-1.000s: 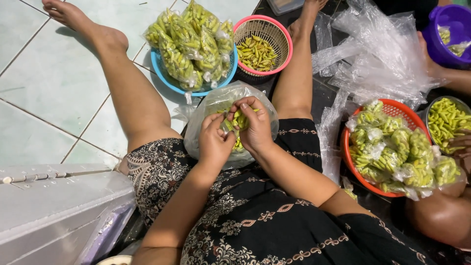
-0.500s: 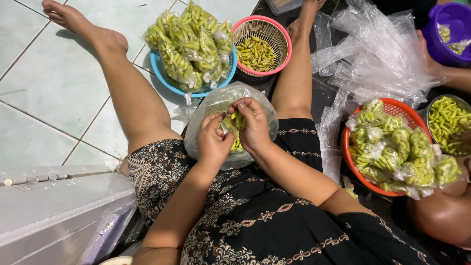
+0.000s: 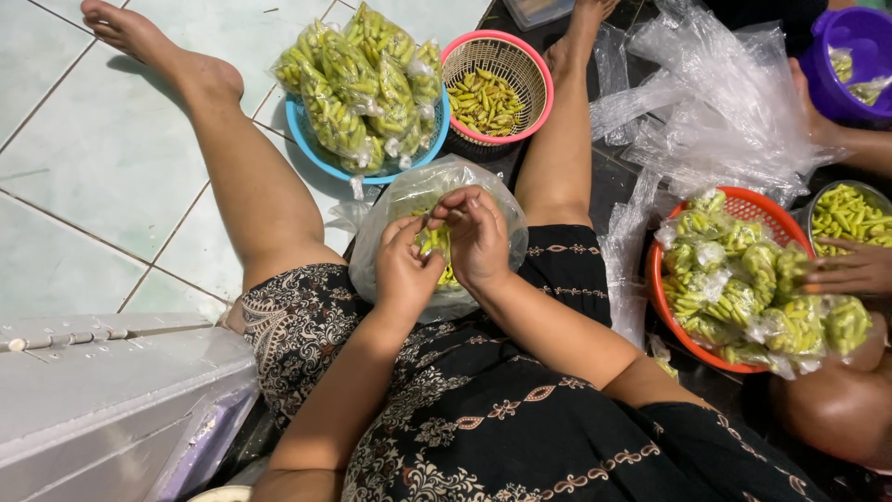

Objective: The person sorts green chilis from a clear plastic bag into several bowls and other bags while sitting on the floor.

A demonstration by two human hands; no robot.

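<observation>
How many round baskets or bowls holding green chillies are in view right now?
5: blue plastic bowl and pink woven basket at top, orange basket right, metal bowl beside it, purple tub top right. Others may be hidden.

three baskets, two bowls, three hands

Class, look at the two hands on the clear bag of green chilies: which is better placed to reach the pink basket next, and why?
Probably the right hand: it sits higher on the clear bag, closer to the pink basket. The left hand lies lower, nearer the lap.
</observation>
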